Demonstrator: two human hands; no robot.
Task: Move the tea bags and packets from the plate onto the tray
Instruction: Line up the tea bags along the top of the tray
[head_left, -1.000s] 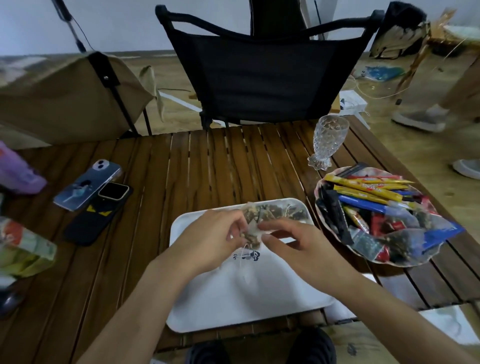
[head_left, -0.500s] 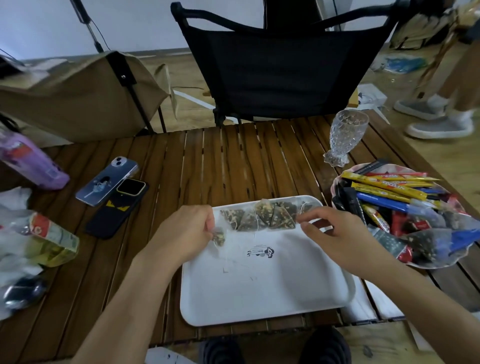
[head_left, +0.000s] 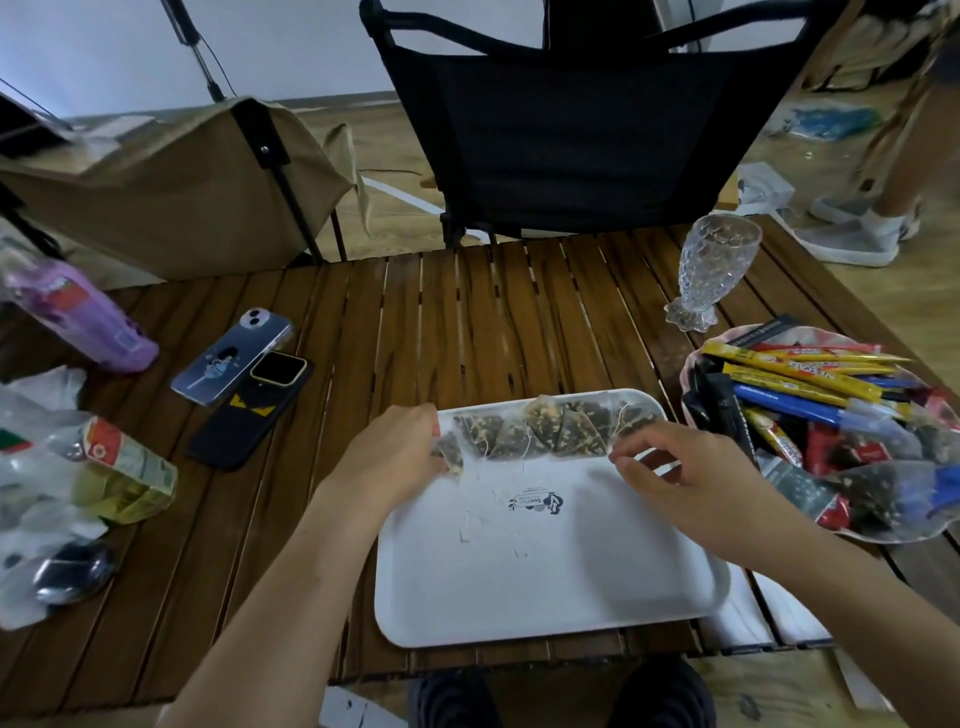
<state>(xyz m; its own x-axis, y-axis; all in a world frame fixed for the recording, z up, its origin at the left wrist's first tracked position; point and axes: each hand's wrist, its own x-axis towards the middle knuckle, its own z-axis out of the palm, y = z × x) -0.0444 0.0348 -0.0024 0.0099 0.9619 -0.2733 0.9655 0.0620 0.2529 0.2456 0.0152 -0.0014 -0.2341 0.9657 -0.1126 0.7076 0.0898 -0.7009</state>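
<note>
I see the hands have parted from the middle of the white tray (head_left: 519, 597) since a second ago. The left hand (head_left: 395, 457) pinches one tea bag (head_left: 451, 451) at the tray's left edge, and the right hand (head_left: 691, 483) pinches the right end of the row of tea bags (head_left: 540, 431). The row runs left to right along the tray's far edge. Right of the tray, stick packets (head_left: 795, 370) lie crosswise on the plate (head_left: 687, 366).
</note>
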